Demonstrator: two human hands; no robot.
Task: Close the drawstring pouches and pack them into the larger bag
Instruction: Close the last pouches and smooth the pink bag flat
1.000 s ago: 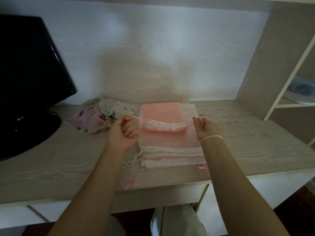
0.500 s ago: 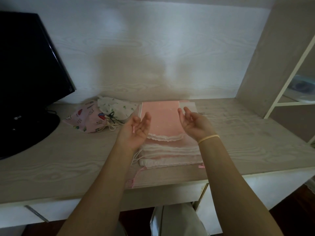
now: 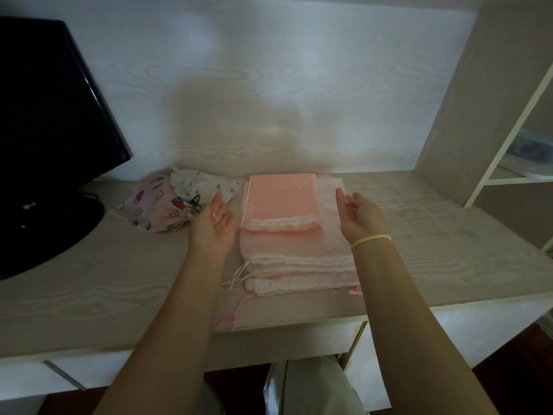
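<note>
Empty hand (image 3: 216, 221) — hand (image 3: 357, 215) — flanking pouches (image 3: 282, 202)

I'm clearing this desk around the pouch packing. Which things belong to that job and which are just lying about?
Job: small pink drawstring pouch; stack of larger pale pink drawstring bags; both open hands.
Lying about: black monitor; patterned pink cloth pouch; white floral cloth pouch.

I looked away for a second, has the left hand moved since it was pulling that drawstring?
Yes. The left hand has let go and swung left, off the pink pouch stack toward the patterned pouches, fingers now open.
</note>
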